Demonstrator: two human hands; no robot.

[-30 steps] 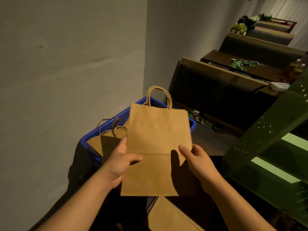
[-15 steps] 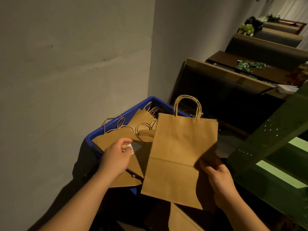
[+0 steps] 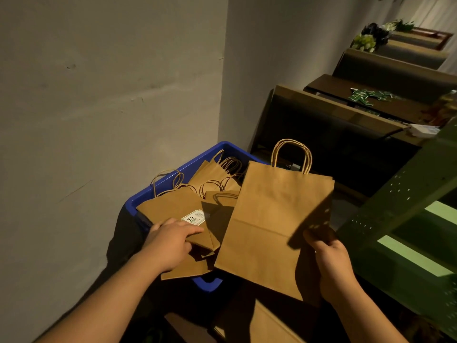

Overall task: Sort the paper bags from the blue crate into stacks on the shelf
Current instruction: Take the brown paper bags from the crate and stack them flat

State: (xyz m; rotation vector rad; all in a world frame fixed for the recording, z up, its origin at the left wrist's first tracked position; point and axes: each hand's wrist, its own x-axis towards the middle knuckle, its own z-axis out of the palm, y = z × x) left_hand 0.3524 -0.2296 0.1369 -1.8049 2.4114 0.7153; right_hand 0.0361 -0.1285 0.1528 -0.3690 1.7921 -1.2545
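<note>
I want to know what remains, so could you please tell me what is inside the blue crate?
The blue crate holds loose brown paper bags with twisted handles; the bags hide its floor.

Flat brown paper bag (image 3: 269,219) held tilted above blue crate (image 3: 158,191) (more bags (image 3: 178,211) inside).

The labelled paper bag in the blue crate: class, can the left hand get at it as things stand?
Probably yes. The left hand already lies on the labelled paper bag, which sits on top in the blue crate; the bag in the right hand is held aside.
</note>
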